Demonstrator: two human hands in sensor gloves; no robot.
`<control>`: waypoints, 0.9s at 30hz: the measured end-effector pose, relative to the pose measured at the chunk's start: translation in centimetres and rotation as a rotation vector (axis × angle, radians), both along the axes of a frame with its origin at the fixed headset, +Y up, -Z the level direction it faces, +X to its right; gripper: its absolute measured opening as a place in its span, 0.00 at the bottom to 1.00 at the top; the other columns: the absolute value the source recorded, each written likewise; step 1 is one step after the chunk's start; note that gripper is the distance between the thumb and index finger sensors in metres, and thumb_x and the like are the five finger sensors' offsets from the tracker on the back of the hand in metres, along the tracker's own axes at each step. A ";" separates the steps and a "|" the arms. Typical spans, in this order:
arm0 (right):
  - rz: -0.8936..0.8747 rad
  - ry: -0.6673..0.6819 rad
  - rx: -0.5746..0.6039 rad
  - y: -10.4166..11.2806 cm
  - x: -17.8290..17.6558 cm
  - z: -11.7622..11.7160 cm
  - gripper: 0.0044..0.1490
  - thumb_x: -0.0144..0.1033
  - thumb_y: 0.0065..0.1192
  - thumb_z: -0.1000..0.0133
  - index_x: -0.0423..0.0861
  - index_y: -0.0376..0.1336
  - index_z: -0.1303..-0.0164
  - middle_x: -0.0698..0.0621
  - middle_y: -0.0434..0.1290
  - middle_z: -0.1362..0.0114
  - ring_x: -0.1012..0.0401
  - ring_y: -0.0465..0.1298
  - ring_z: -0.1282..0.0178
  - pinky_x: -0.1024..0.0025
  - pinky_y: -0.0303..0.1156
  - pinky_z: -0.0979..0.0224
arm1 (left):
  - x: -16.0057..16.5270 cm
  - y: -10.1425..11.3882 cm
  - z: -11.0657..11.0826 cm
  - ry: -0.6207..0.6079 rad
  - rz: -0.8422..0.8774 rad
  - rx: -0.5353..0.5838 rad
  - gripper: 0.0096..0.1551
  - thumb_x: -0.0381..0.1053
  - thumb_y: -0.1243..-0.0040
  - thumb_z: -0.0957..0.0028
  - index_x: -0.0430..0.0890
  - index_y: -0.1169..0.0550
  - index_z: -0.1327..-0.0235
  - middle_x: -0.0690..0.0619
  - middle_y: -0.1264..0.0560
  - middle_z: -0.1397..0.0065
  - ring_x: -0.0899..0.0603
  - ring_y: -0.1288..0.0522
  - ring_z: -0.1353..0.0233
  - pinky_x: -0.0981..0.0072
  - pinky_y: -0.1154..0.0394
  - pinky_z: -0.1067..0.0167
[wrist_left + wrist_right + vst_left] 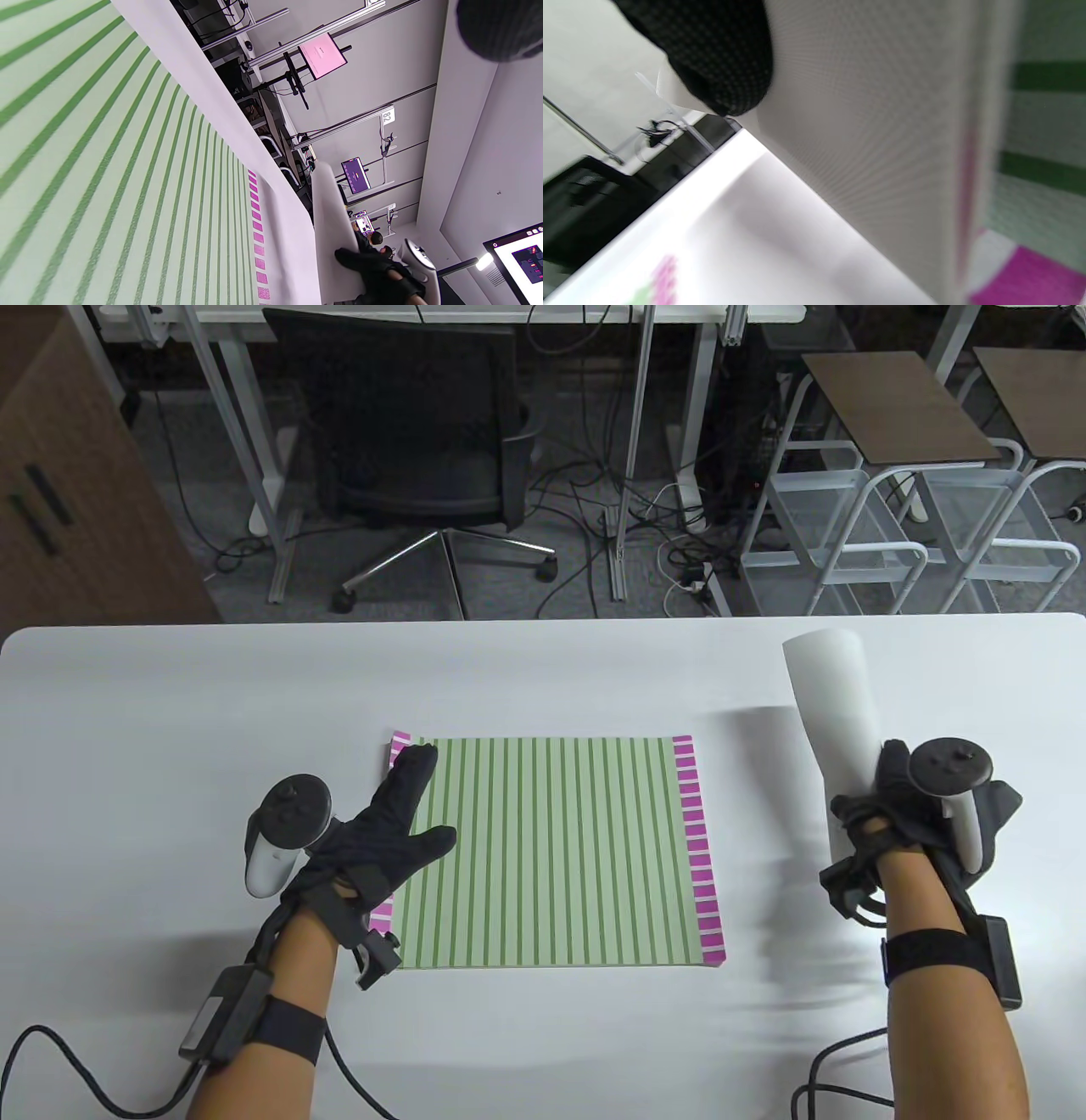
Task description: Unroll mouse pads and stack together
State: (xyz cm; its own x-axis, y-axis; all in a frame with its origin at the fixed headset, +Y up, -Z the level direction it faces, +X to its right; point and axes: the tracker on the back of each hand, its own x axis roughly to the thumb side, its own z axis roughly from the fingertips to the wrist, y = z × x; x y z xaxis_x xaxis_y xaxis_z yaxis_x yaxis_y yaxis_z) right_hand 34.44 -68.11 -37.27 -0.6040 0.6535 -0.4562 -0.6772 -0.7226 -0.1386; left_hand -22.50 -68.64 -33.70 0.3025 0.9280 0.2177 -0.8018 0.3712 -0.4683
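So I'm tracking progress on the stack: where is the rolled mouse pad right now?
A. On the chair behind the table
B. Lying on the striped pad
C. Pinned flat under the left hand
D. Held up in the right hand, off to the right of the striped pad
D: the right hand grips the white rolled pad above the table, while the left hand rests on the flat striped pad.

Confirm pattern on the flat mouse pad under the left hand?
Flat mouse pad: light green with dark green stripes, magenta blocks along both side edges. Table view shows it best.
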 end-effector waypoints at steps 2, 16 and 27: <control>-0.055 0.039 0.036 0.7 -1.6 -0.3 0.60 0.37 0.81 0.60 0.53 0.44 0.27 0.44 0.63 0.32 0.45 0.81 0.44 0.51 0.79 0.47 | 0.1 0.0 0.0 0.001 0.000 -0.003 0.62 0.80 0.39 0.51 0.61 0.59 0.18 0.52 0.68 0.15 0.34 0.68 0.13 0.25 0.67 0.30; -0.429 0.300 0.167 0.3 -12.0 0.2 0.60 0.38 0.81 0.59 0.52 0.43 0.26 0.44 0.62 0.32 0.45 0.81 0.44 0.52 0.79 0.47 | 0.8 -0.8 -0.3 0.055 0.011 -0.025 0.57 0.74 0.38 0.48 0.59 0.55 0.17 0.51 0.64 0.14 0.34 0.64 0.12 0.26 0.63 0.29; -0.538 0.529 0.130 -1.6 -18.4 1.5 0.61 0.39 0.79 0.58 0.53 0.41 0.26 0.44 0.60 0.30 0.45 0.79 0.42 0.51 0.77 0.45 | 2.1 -2.7 -0.5 0.144 0.187 -0.175 0.52 0.70 0.37 0.46 0.54 0.48 0.17 0.48 0.53 0.14 0.33 0.52 0.13 0.29 0.53 0.27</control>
State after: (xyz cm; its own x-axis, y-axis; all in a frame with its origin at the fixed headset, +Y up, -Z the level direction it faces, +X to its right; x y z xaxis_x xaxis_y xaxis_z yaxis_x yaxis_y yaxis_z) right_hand 16.04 -69.76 -35.77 -0.3044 0.9479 -0.0944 -0.9309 -0.2750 0.2405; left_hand -20.36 -71.39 -34.17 0.1385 0.9902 0.0165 -0.9117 0.1340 -0.3885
